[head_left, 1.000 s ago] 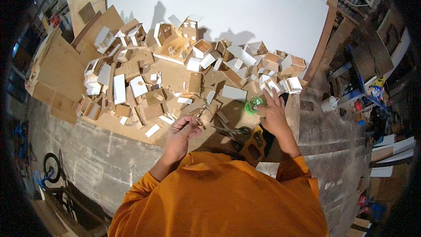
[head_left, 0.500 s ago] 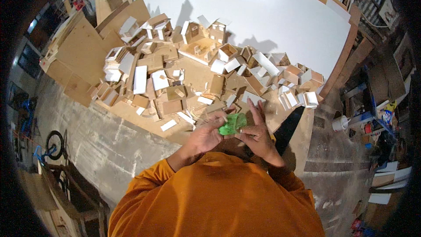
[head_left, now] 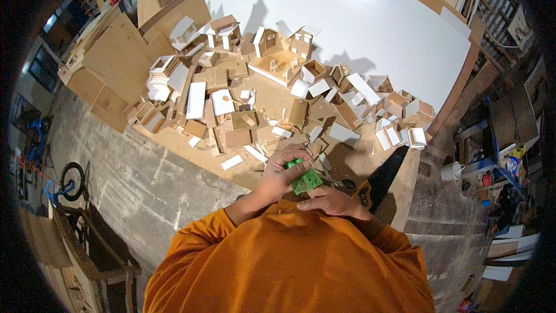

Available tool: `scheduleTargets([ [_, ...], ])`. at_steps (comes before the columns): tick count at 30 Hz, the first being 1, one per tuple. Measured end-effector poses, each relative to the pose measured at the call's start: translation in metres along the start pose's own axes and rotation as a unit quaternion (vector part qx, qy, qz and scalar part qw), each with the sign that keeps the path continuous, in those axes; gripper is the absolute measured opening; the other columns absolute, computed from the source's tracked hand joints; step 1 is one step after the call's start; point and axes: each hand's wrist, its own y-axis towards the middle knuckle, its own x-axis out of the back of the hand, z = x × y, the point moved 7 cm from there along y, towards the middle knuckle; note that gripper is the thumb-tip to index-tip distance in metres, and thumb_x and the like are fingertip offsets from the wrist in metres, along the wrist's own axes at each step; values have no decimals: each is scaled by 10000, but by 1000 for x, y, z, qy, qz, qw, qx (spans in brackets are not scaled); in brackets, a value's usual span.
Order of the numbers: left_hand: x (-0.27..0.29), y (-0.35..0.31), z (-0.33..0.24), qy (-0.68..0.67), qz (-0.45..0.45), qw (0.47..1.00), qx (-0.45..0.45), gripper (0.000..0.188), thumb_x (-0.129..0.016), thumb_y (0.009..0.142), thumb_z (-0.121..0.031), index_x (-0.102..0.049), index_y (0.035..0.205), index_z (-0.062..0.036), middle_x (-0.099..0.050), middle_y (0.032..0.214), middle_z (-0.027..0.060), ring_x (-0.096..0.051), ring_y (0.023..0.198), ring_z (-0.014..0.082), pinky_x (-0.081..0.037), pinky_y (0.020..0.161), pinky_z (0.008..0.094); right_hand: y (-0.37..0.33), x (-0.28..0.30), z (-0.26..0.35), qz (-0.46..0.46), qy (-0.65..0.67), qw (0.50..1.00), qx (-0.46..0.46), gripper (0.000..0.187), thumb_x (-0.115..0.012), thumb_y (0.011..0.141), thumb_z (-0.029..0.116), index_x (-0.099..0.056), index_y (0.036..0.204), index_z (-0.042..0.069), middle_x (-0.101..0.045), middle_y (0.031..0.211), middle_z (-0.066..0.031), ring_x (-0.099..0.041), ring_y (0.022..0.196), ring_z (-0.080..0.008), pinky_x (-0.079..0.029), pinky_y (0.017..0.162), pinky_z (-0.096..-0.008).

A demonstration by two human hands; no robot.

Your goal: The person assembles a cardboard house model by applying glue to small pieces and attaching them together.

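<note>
A translucent green plastic piece [head_left: 307,181], which looks thin and crinkled, is in front of my chest. My left hand [head_left: 284,171] is closed on its upper left side, with the thumb across it. Just below the piece's lower right edge lies my right hand [head_left: 333,202], its fingers drawn together and pointing left. Whether those fingers pinch anything is too small to tell. Beyond both hands spreads a worktable [head_left: 272,104] covered with small model houses and offcuts. A model house with a furnished floor [head_left: 272,66] stands near the middle.
A handsaw [head_left: 387,177] with a yellow handle lies right of my hands, with dark-handled scissors [head_left: 347,184] beside it. A big white panel [head_left: 359,23] is at the back. Wooden boards [head_left: 116,52] lean at left. A blue bicycle [head_left: 69,185] is on the left.
The green piece has tilted and moved slightly down toward my chest. My right hand has dropped from its side, and its raised fingers have folded down. The view has shifted slightly.
</note>
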Motion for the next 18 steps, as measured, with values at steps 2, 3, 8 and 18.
scheduleTargets([
  [2, -1, 3, -7, 31, -1, 999, -25, 80, -644, 864, -51, -656, 932, -11, -602, 944, 44, -548, 886, 146, -421, 801, 270, 10, 1, -36, 5, -61, 998, -12, 333, -687, 833, 361, -632, 824, 33, -575, 800, -57, -541, 833, -140, -403, 801, -303],
  [3, -1, 5, -10, 41, -1, 998, -45, 78, -645, 862, -47, -656, 930, -9, -600, 939, 43, -547, 885, 148, -422, 801, 271, 11, 1, -37, -14, -27, 999, 12, 333, -694, 825, 352, -608, 756, 38, -538, 740, -42, -521, 777, -133, -395, 759, -300],
  [8, -7, 14, -17, 25, -13, 997, -72, 75, -644, 862, -45, -658, 926, -8, -598, 913, 44, -547, 875, 150, -423, 794, 270, 19, -10, -45, -84, 298, 948, 80, 252, -713, 786, 222, -596, 648, 46, -523, 665, -8, -521, 699, -134, -406, 710, -286],
  [18, -17, 33, -25, 27, -45, 996, -78, 76, -611, 863, -56, -648, 906, -4, -626, 936, 54, -561, 883, 139, -424, 796, 260, 21, 6, -25, -66, 501, 857, 98, 350, -639, 727, -12, -576, 1065, 57, -602, 893, -52, -579, 836, -185, -440, 822, -339],
])
